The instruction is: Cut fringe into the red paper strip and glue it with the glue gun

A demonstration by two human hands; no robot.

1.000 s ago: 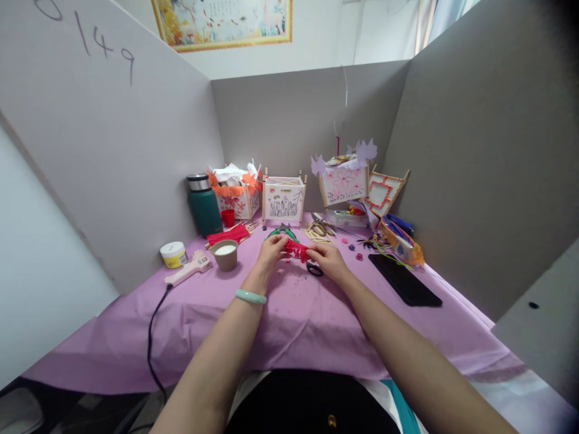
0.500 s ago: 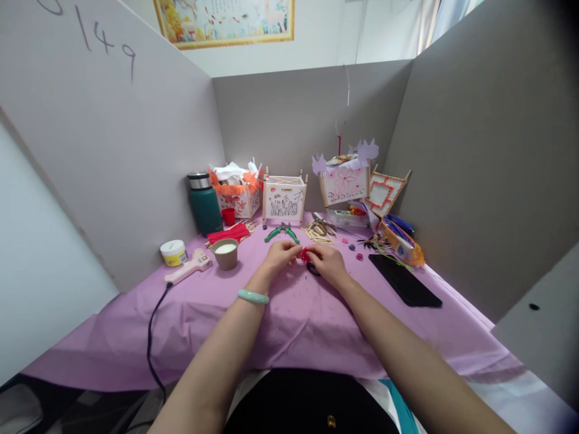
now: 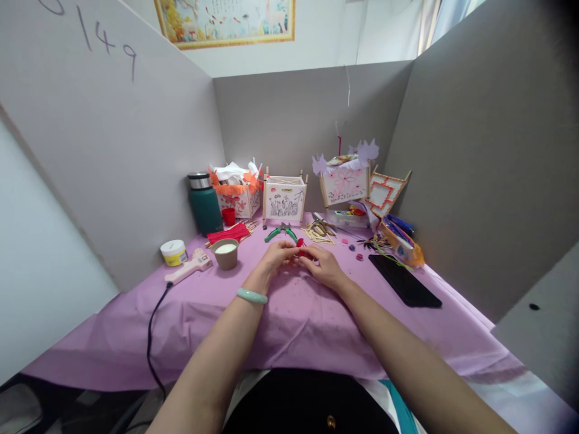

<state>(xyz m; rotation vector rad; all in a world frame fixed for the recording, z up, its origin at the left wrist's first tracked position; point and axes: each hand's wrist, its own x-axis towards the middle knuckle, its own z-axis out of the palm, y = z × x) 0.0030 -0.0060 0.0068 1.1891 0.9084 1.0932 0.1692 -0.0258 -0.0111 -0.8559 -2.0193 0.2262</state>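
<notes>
A small red piece [image 3: 301,243], too small to make out its kind, is pinched between my two hands over the middle of the table. My left hand [image 3: 281,255], below a pale green bangle [image 3: 252,296], has its fingers closed on the red piece from the left. From the right, my right hand [image 3: 323,265] grips it too, thumb and fingers meeting my left fingertips. Both hands partly cover the piece. Just beyond them lie green-handled pliers [image 3: 283,231]. Tiny red scraps are scattered on the purple cloth [image 3: 294,313] by my wrists.
On the left stand a green bottle [image 3: 205,205], a cup of white stuff [image 3: 225,254], a white-lidded tub [image 3: 174,253] and a corded pink glue gun [image 3: 190,268]. Decorated paper lanterns [image 3: 284,199] line the back. A black phone [image 3: 404,280] lies right. Grey partitions [image 3: 312,114] enclose the table.
My right hand has shifted slightly left, closer to my left hand. The red piece has moved up and left. A black ring-shaped thing beneath my right hand is now out of sight.
</notes>
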